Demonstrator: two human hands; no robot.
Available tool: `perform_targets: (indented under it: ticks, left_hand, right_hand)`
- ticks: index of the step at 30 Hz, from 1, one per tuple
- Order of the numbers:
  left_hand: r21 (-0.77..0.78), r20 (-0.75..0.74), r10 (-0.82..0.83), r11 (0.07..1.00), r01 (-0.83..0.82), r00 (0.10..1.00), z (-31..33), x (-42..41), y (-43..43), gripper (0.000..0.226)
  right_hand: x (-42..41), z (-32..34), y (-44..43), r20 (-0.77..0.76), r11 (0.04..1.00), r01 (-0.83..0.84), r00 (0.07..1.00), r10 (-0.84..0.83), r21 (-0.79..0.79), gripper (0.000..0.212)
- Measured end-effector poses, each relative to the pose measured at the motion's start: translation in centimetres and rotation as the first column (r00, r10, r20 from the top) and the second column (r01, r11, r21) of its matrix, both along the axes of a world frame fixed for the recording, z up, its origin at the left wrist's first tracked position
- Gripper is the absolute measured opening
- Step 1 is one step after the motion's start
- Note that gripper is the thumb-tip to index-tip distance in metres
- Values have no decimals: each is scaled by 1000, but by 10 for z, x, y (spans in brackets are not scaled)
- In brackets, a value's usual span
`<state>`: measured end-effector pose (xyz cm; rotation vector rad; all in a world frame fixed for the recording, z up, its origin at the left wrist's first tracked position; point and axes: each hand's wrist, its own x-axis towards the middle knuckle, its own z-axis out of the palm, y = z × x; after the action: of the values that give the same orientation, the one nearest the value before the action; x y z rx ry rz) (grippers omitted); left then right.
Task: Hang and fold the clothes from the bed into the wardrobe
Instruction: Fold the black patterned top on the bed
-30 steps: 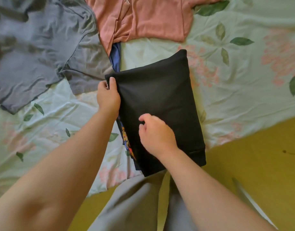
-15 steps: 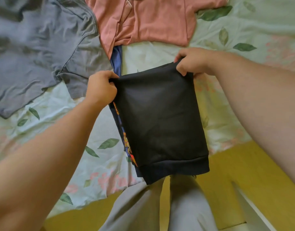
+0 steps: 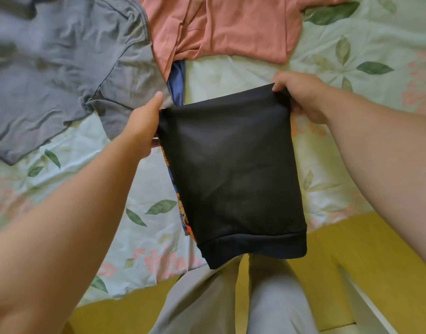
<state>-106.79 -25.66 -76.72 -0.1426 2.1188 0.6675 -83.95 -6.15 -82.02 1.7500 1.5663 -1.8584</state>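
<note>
Floral bedsheet [image 3: 351, 56] spreads beneath; the left hand [image 3: 144, 124] and right hand [image 3: 301, 97] each pinch a far corner of the black garment [image 3: 231, 169], folded at its near edge. Better to bring both corners over evenly, with the edges kept square.

A folded garment [image 3: 231, 169] sat at the near edge of the bed [image 3: 351, 56], the left hand [image 3: 144, 124] at its far-left corner and the right hand [image 3: 301, 97] at its far-right. Behind it, a T-shirt [image 3: 62, 68] lay left of a top [image 3: 231, 25].
</note>
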Motion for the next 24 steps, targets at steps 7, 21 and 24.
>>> perform_targets:
  ticks: [7, 21, 24]
  left_hand:
    - [-136, -27, -37, 990, 33, 999, -4, -4, 20, 21]
    - [190, -47, 317, 934, -304, 947, -11, 14, -11, 58]
    - [-71, -764, -311, 911, 406, 565, -6, 45, -45, 66]
  right_hand:
    - [3, -20, 4, -72, 981, -135, 987, 146, 138, 20]
    - [15, -14, -26, -19, 933, 120, 992, -121, 340, 50]
    - [20, -1, -60, 11, 907, 181, 980, -200, 381, 53]
